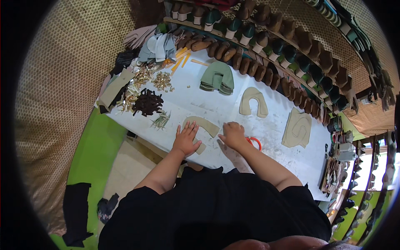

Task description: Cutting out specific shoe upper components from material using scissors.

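Observation:
My left hand (186, 139) lies flat with its fingers spread, pressing on a tan, U-shaped shoe-upper piece (208, 126) at the near edge of the table. Just right of that piece is my right hand (233, 135), fingers curled in over the tabletop. Whatever it may hold is hidden. Close beside its wrist shows the red handle of scissors (254, 143), partly covered by my forearm. Beyond the hands are a stack of green U-shaped pieces (223, 75) and a tan U-shaped stack (261, 102). Farther right sit more tan cut pieces (296, 128).
On the white table's (193, 102) left are a dark brown pile of small strips (148, 102), gold-coloured bits (162, 81), thin green strips (160, 121) and yellow strips (179, 62). Wooden shoe lasts (252, 66) line the far edge, below shelves of shoes and heeled forms (277, 50).

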A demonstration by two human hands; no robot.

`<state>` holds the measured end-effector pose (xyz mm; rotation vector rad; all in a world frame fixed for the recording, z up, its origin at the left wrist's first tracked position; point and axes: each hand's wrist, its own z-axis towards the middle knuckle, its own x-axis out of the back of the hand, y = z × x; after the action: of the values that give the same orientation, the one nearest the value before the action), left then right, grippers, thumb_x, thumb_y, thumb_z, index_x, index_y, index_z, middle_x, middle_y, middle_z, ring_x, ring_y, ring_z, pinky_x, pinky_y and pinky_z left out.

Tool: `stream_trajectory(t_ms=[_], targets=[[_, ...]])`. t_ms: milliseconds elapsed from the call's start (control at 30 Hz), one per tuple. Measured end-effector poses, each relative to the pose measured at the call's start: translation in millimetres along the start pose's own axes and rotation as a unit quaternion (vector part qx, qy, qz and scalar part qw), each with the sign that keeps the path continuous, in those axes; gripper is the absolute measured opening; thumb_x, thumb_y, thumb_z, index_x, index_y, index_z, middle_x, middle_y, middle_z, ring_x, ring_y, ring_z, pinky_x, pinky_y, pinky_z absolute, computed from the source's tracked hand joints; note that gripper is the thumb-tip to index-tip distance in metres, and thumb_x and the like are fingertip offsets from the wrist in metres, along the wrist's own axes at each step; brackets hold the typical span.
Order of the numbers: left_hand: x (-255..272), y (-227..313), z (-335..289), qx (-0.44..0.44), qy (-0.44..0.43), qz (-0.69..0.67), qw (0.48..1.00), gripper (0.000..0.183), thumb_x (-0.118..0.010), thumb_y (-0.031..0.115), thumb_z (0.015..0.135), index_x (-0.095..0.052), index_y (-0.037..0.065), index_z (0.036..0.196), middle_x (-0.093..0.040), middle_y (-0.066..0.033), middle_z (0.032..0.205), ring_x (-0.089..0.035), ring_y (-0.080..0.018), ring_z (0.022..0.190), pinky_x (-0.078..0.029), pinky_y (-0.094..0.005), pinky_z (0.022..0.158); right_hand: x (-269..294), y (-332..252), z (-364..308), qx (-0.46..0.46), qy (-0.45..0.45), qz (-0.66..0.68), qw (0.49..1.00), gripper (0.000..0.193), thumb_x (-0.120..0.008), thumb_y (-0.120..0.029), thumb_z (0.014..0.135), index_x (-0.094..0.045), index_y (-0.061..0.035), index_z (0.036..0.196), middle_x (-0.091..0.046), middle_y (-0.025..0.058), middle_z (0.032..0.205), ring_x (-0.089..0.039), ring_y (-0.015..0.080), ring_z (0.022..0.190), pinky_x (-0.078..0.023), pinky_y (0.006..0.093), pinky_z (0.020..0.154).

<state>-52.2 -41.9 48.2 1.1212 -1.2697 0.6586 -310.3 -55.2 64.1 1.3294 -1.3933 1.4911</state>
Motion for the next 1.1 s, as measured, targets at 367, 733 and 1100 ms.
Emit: stream_trajectory(t_ms=[367, 733, 1100], targets=[[-3, 0, -3, 0.052, 0.053, -0.002, 0.997, 0.08, -0.059, 0.048, 0.084, -0.031, 0.012, 0.15, -0.024, -0.0108, 0.159, -0.02, -0.0324, 0.147, -0.004, -0.0614, 0.115, -2, -38, 29, -0.048, 0.016, 0.225, 0.973, 0.027, -0.07, -0.032, 0.08, -0.064, -0.0068, 0.09, -0.066, 0.0135, 0.083, -0.064, 0.0334, 0.085, -0.047, 0.0474, 0.077], [9, 6, -2, 0.068, 0.031, -0.004, 0.997, 0.085, -0.059, 0.05, 0.085, -0.024, 0.013, 0.153, -0.017, -0.0119, 0.161, -0.015, -0.0337, 0.148, -0.003, -0.0581, 0.117, 75, 107, 80, -0.202, 0.235, 0.432, 0.847, 0.022, -0.07, -0.018, 0.078, -0.063, -0.0012, 0.09, -0.066, 0.0099, 0.076, -0.063, 0.0195, 0.071, -0.05, 0.0329, 0.067], [5, 5, 2, 0.084, 0.009, -0.006, 0.996, 0.077, -0.058, 0.05, 0.086, -0.034, 0.014, 0.15, -0.022, -0.0118, 0.16, -0.015, -0.0338, 0.148, -0.004, -0.0569, 0.117, 45, 197, 53, -0.477, 0.12, 0.194, 0.849, 0.034, -0.071, -0.026, 0.073, -0.068, -0.0097, 0.103, -0.069, 0.0145, 0.105, -0.063, 0.0298, 0.104, -0.046, 0.0468, 0.091]])
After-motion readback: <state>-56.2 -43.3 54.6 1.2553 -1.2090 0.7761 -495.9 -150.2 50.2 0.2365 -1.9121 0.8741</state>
